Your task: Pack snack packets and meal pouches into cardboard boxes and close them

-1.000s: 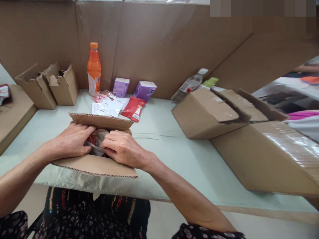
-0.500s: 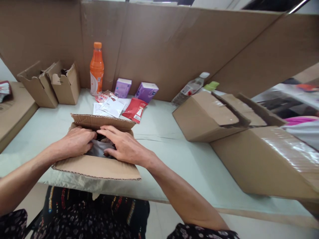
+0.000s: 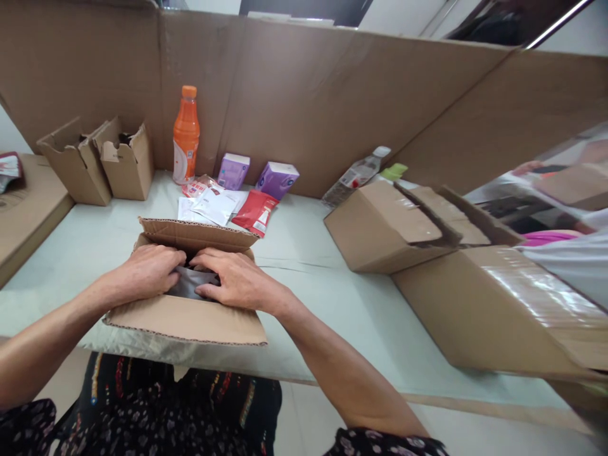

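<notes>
The left hand (image 3: 154,271) and right hand (image 3: 232,278) reach, half-curled, into the open box (image 3: 185,322) on the table (image 3: 332,304); a grey bag (image 3: 188,285) lies inside; whether they grip it, I cannot tell.

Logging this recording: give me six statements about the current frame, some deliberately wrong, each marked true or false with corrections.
1. The left hand and right hand reach into the open box. True.
2. The orange bottle lies on its side. False: the orange bottle stands upright.
3. Grey material shows between the hands. True.
4. The red packet is inside the open box. False: the red packet lies on the table, beyond it.
5. Two purple packs are near the cardboard wall. True.
6. Only one hand is visible at the open box. False: both are.
</notes>
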Motion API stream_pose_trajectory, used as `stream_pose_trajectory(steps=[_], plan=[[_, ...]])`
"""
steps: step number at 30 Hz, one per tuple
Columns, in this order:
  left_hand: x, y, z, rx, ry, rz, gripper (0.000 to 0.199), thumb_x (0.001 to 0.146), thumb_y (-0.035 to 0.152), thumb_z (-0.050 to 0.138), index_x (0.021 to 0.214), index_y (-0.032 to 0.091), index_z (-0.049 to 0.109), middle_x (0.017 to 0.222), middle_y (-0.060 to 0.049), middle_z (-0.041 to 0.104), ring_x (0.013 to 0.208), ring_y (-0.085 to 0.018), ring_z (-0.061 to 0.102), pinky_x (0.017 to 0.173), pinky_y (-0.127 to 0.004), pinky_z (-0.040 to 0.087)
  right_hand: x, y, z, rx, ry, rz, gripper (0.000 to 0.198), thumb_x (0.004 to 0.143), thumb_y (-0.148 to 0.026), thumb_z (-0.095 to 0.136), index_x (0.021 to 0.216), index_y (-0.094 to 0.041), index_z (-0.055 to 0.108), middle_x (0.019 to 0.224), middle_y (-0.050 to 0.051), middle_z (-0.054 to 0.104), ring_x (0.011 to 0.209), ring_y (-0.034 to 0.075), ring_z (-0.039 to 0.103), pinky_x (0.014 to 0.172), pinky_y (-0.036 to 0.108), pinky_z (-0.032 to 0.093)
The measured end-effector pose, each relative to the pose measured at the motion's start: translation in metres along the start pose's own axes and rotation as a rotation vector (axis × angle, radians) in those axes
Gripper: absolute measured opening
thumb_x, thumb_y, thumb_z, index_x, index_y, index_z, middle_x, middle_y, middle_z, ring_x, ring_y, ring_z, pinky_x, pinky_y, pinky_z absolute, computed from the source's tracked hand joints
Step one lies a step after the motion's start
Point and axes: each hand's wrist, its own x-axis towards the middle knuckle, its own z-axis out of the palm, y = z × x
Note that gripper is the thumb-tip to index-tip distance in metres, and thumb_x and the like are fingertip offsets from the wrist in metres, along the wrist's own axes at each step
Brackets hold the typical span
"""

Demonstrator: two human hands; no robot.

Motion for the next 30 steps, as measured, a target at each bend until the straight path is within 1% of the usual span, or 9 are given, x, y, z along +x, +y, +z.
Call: stream_pose_trajectory(steps=[5, 9, 11, 13, 16, 19, 23, 27, 30], plan=[[-0.001, 0.001, -0.001, -0.022, -0.01, 0.003, 0.019, 0.087, 0.016, 0.055, 0.092, 0.021, 0.072, 0.099, -0.008, 0.081, 0.093, -0.029, 0.076, 0.075, -0.036, 0.052, 0.0, -0.007, 0.001, -0.068, -0.011, 0.028, 0.037, 0.097, -0.022, 0.07, 0.134, -0.018, 0.066, 0.133, 0.011, 0.069, 0.123, 0.029, 0.065, 0.098, 0.04, 0.049], [-0.001, -0.001, 0.003, -0.038, -0.016, 0.001, 0.016, 0.089, 0.016, 0.056, 0.093, 0.02, 0.071, 0.101, -0.01, 0.08, 0.094, -0.03, 0.075, 0.075, -0.037, 0.05, -0.001, -0.014, 0.005, -0.223, -0.008, 0.07, 0.031, 0.103, -0.019, 0.06, 0.132, -0.019, 0.069, 0.129, 0.01, 0.071, 0.111, 0.027, 0.069, 0.089, 0.036, 0.048], [-0.001, -0.002, 0.006, -0.045, -0.012, 0.002, 0.017, 0.09, 0.016, 0.055, 0.094, 0.019, 0.071, 0.102, -0.01, 0.08, 0.094, -0.031, 0.075, 0.075, -0.038, 0.05, 0.0, -0.016, 0.007, -0.306, 0.002, 0.072, 0.029, 0.102, -0.018, 0.06, 0.129, -0.018, 0.072, 0.125, 0.011, 0.071, 0.108, 0.026, 0.069, 0.09, 0.037, 0.046], [0.0, -0.004, 0.009, -0.052, -0.004, 0.006, 0.017, 0.09, 0.016, 0.055, 0.096, 0.019, 0.071, 0.103, -0.01, 0.079, 0.095, -0.031, 0.075, 0.077, -0.039, 0.051, -0.001, -0.016, 0.009, -0.355, 0.03, 0.054, 0.026, 0.101, -0.018, 0.063, 0.124, -0.018, 0.075, 0.123, 0.012, 0.072, 0.11, 0.027, 0.067, 0.094, 0.039, 0.044], [-0.001, -0.006, 0.012, -0.065, 0.004, 0.019, 0.017, 0.091, 0.015, 0.056, 0.098, 0.02, 0.071, 0.104, -0.01, 0.079, 0.096, -0.031, 0.074, 0.079, -0.038, 0.051, -0.002, -0.015, 0.011, -0.377, 0.084, 0.034, 0.02, 0.1, -0.02, 0.067, 0.117, -0.018, 0.077, 0.124, 0.013, 0.072, 0.114, 0.029, 0.065, 0.099, 0.042, 0.042], [-0.002, -0.007, 0.014, -0.08, 0.009, 0.031, 0.016, 0.092, 0.015, 0.057, 0.098, 0.02, 0.071, 0.105, -0.01, 0.078, 0.097, -0.03, 0.074, 0.08, -0.039, 0.051, -0.003, -0.014, 0.012, -0.379, 0.112, 0.031, 0.018, 0.099, -0.022, 0.069, 0.114, -0.016, 0.077, 0.122, 0.013, 0.072, 0.116, 0.03, 0.063, 0.101, 0.044, 0.041], [-0.002, -0.007, 0.014, -0.096, 0.01, 0.035, 0.014, 0.092, 0.016, 0.057, 0.097, 0.019, 0.07, 0.103, -0.01, 0.077, 0.095, -0.03, 0.073, 0.081, -0.039, 0.05, 0.0, -0.012, 0.012, -0.365, 0.079, 0.02, 0.02, 0.099, -0.024, 0.071, 0.116, -0.014, 0.074, 0.12, 0.014, 0.072, 0.112, 0.028, 0.065, 0.098, 0.042, 0.042], [0.002, -0.007, 0.013, -0.118, 0.011, 0.038, 0.013, 0.091, 0.016, 0.057, 0.093, 0.019, 0.069, 0.1, -0.01, 0.076, 0.091, -0.029, 0.072, 0.078, -0.038, 0.049, 0.006, -0.007, 0.01, -0.366, 0.043, 0.017, 0.027, 0.099, -0.029, 0.072, 0.122, -0.015, 0.072, 0.119, 0.014, 0.071, 0.109, 0.027, 0.067, 0.094, 0.04, 0.042], [0.003, -0.009, 0.011, -0.151, 0.023, 0.053, 0.014, 0.091, 0.017, 0.056, 0.091, 0.02, 0.069, 0.098, -0.009, 0.076, 0.089, -0.028, 0.072, 0.076, -0.037, 0.047, 0.007, -0.004, 0.008, -0.368, 0.021, 0.031, 0.022, 0.101, -0.028, 0.069, 0.119, -0.016, 0.074, 0.114, 0.012, 0.073, 0.106, 0.026, 0.068, 0.092, 0.038, 0.042]])
